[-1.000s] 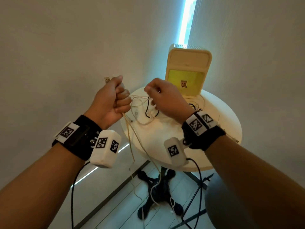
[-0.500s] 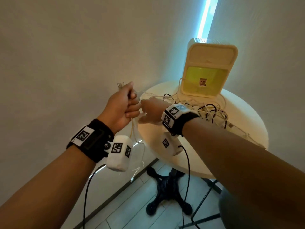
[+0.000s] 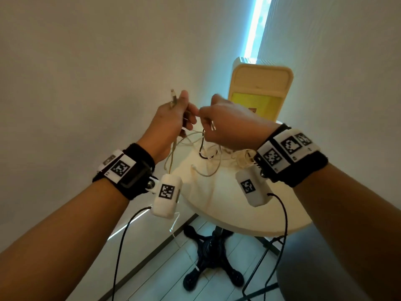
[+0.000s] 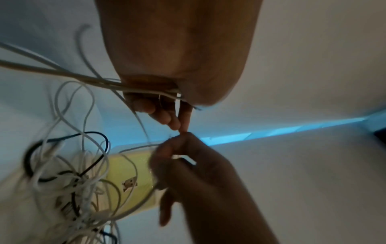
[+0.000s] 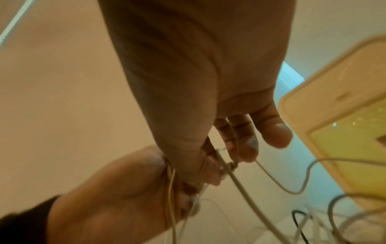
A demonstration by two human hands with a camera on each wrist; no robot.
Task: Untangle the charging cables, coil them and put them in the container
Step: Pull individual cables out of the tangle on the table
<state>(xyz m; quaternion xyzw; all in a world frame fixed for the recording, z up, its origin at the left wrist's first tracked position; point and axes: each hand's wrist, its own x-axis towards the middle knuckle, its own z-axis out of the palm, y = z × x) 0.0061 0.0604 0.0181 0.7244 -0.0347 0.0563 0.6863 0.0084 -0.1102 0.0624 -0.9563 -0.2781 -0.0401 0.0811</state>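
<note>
Left hand (image 3: 171, 118) curled round a bunch of white charging cables (image 3: 191, 146), thumb pressing them down, a USB plug (image 3: 173, 98) poking up past the thumb. Strands trailing out of the bottom of that fist, off the table edge toward the floor. Right hand (image 3: 230, 124) just beside it, thumb and forefinger pinching 1 thin white strand, other fingers loosely bent, fingertips nearly touching the left knuckles. Same pinch visible from the left wrist view, where the right hand (image 4: 200, 173) sits under the left hand (image 4: 175, 54), though blurry.

Rest of the tangle lying on the round white table (image 3: 217, 205), under and between the 2 hands: mostly white loops, plus 1 black cable (image 3: 201, 146) mixed in. Can't tell how many white ones, too knotted.

Container (image 3: 260, 92) upright at the back of the table, cream with a yellow front panel, behind the right hand. No cables inside as far as visible.

Black wristbands with tag markers on both wrists, white camera pods hanging below. Black pedestal base (image 3: 211, 266) on a tiled floor, bright blue light strip (image 3: 256, 25) in the wall corner.
</note>
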